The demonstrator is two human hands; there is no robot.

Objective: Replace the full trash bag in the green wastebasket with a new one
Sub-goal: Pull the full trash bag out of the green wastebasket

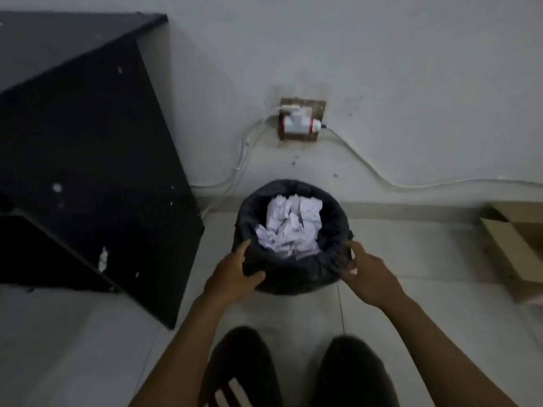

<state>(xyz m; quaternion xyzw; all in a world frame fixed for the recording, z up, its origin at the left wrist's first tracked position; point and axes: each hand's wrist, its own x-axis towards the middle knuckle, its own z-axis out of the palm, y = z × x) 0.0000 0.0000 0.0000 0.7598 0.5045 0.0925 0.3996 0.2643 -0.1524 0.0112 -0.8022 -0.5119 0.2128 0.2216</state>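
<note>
The left hand (pixel 235 274) holds the near left edge of the black trash bag (pixel 293 277). Its thumb lies on the front of the bag and its fingers curl over the top edge, so it grips the bag. The right hand (pixel 367 274) is at the near right edge. Its fingers touch the black plastic, but it is too blurry to tell if they pinch it or just rest there. Both arms reach forward from the bottom of the picture, with the palms turned in toward each other.

The bag is folded down over the outside of the wastebasket, so the green basket itself is fully hidden. The bag stands upright with its round mouth open to the top. White crumpled paper (pixel 291 227) fills it.

It sits on the pale tiled floor (pixel 411 318), just beside the white wall (pixel 382 69) on the far side. Black furniture (pixel 88 171) stands to its left. A cardboard box (pixel 514 245), cut off at the right edge, lies well apart. On the wall above the bag is a socket (pixel 299 120) with plugs and white cables (pixel 382 179). The person's two dark knees (pixel 244 368) show near the bottom, partly cut off.
</note>
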